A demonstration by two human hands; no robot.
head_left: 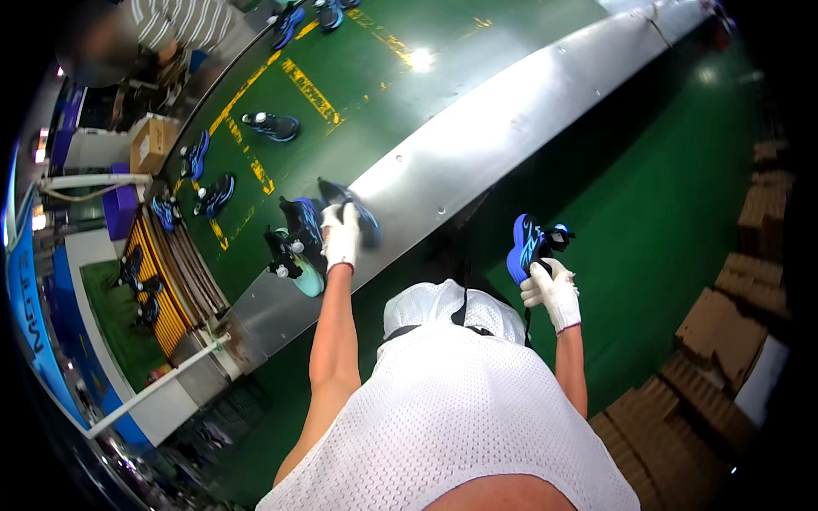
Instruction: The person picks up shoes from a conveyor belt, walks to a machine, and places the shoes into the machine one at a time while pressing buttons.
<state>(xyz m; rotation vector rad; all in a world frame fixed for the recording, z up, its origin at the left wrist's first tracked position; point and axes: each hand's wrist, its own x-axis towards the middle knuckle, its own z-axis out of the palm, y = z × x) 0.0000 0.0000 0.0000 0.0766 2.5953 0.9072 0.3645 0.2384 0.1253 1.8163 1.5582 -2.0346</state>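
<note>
My left hand (pixel 342 238), in a white knit glove, is closed on a dark sneaker (pixel 365 220) at the metal edge of the conveyor; the shoe is smeared by motion. Right beside it are a black-and-blue sneaker (pixel 300 217) and a sneaker with a mint-green sole (pixel 308 277), both at the belt's near side. Off to the right, away from the conveyor, my right hand (pixel 555 294), also gloved, grips a blue-soled sneaker (pixel 521 245) with its sole turned left. Its fingers wrap around one end of the shoe.
More sneakers (pixel 274 126) lie spread over the green conveyor belt (pixel 375 111) with yellow markings. A wide metal rim (pixel 477 128) borders it. Orange rollers (pixel 162 281) carry shoes at left. Cardboard stacks (pixel 716 332) line the right. A person in a striped shirt (pixel 192 21) is far left.
</note>
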